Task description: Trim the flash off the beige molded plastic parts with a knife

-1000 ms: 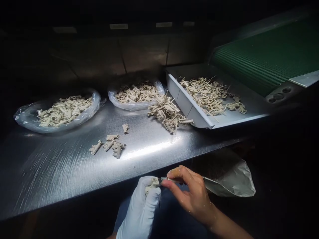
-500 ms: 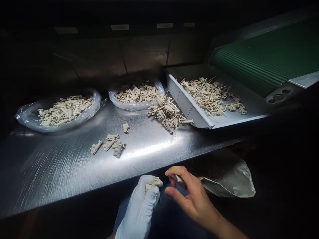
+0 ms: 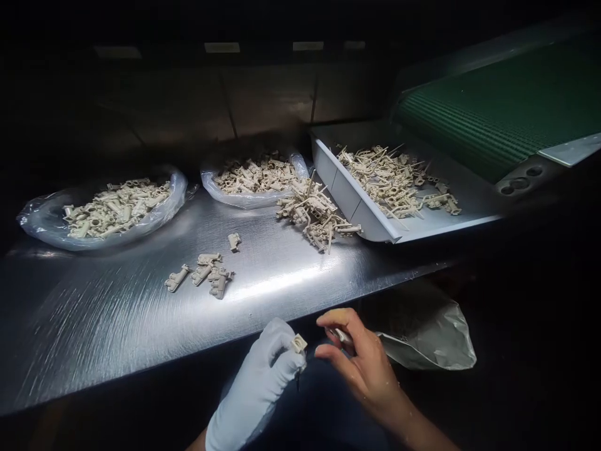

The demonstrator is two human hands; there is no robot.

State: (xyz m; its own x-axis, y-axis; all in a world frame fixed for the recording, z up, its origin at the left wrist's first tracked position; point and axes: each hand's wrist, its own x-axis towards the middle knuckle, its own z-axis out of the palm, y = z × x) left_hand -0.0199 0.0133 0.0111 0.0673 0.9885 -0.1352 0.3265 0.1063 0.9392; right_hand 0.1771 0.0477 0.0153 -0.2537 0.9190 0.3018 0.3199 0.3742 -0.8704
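My left hand (image 3: 265, 369), in a white glove, pinches a small beige moulded plastic part (image 3: 298, 343) between thumb and fingers. The part's square end with a round opening faces up. Just to the right is my bare right hand (image 3: 364, 360), its thumb and index finger apart. Its other fingers curl round a slim, pale object (image 3: 344, 337), mostly hidden, whose kind I cannot make out. Both hands are in front of the metal table's edge. On the metal table (image 3: 141, 326) lie a handful of similar loose plastic parts (image 3: 206, 272) and a single one (image 3: 234, 242).
Two clear plastic bags (image 3: 42, 219) (image 3: 244, 200) hold heaps of beige parts. A tangled pile (image 3: 317, 216) with thin sprues leans by a grey tray (image 3: 352, 200) of more parts. Beyond is a green conveyor belt (image 3: 479, 113). A silvery bag (image 3: 436, 338) hangs below the table edge.
My left hand has turned the plastic part, so its square end now shows upward. The right hand has shifted only slightly, and the whole view has moved a little.
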